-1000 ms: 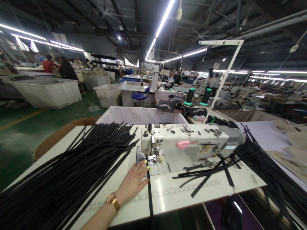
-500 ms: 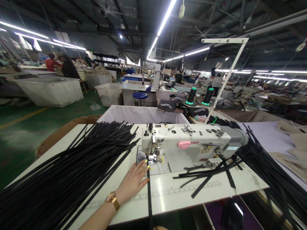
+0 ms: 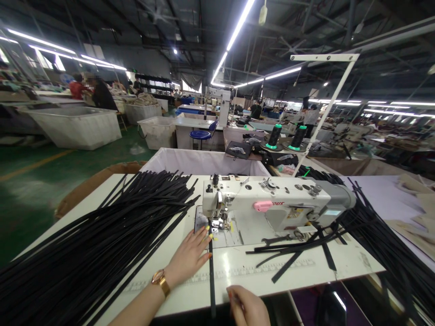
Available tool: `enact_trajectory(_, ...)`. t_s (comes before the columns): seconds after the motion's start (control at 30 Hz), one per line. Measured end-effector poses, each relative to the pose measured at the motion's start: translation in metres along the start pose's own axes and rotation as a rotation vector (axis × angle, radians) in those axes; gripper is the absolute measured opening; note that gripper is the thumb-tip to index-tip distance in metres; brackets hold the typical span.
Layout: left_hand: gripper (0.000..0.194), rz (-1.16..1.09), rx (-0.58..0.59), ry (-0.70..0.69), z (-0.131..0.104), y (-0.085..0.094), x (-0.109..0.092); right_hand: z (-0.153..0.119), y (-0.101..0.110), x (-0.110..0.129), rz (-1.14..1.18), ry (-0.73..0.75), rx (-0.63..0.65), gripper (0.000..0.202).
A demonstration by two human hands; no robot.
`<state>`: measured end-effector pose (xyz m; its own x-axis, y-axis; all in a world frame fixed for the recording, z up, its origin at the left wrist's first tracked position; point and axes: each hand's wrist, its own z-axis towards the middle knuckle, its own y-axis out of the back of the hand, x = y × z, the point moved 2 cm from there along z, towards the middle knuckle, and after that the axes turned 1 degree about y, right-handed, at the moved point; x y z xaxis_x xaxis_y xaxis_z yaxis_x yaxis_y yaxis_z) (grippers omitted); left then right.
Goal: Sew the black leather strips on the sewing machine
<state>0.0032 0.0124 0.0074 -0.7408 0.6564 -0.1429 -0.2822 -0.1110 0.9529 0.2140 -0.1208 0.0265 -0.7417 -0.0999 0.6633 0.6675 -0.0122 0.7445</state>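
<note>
My left hand, a gold watch on its wrist, lies flat with fingers stretched out beside the needle area. Its fingertips touch a narrow black strap, which runs from under the presser foot to the table's front edge. The white sewing machine stands right behind the fingers. At the front edge, right of the strap and apart from it, is my right hand. Its fingers are curled together; whether something small is between them is hidden.
A large pile of black straps covers the table's left side. More loose straps and a wrench lie at the right, under the machine arm. Two black thread cones stand behind. A lined bin borders the table's far side.
My right hand has risen into view at the front edge, to the right of the strap. My left hand keeps its place on the strap. The view has shifted slightly.
</note>
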Motion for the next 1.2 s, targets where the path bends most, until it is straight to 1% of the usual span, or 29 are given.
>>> enact_trajectory(0.07,0.051,0.009,0.017,0.005,0.0,0.001,0.0,0.016,0.009,-0.001,-0.045,0.036,-0.047,0.028)
enact_trajectory(0.13,0.051,0.007,0.024,0.007,0.0,0.001,-0.001,0.034,0.014,-0.002,-0.099,0.022,-0.075,0.028)
enact_trajectory(0.23,0.05,-0.01,0.006,0.005,0.001,0.002,-0.001,0.056,0.011,-0.002,-0.195,-0.014,-0.075,0.028)
enact_trajectory(0.3,0.05,-0.023,-0.016,0.004,0.001,0.003,-0.001,0.062,0.006,-0.004,-0.224,-0.004,-0.073,0.029)
enact_trajectory(0.4,0.05,-0.034,-0.023,0.006,0.0,0.003,-0.001,0.06,0.002,-0.006,-0.207,0.029,-0.082,0.03)
enact_trajectory(0.63,0.05,-0.031,-0.022,-0.002,0.0,0.0,0.001,0.056,0.003,-0.006,-0.189,0.034,-0.074,0.029)
enact_trajectory(0.93,0.049,-0.039,-0.019,0.002,0.0,0.003,0.0,0.056,0.001,-0.008,-0.175,0.049,-0.089,0.027)
enact_trajectory(1.1,0.05,-0.057,-0.039,0.011,0.001,0.003,0.0,0.056,0.0,-0.008,-0.169,0.055,-0.083,0.028)
enact_trajectory(1.2,0.05,-0.05,-0.027,0.015,0.001,0.004,0.0,0.057,-0.001,-0.008,-0.188,0.063,-0.091,0.027)
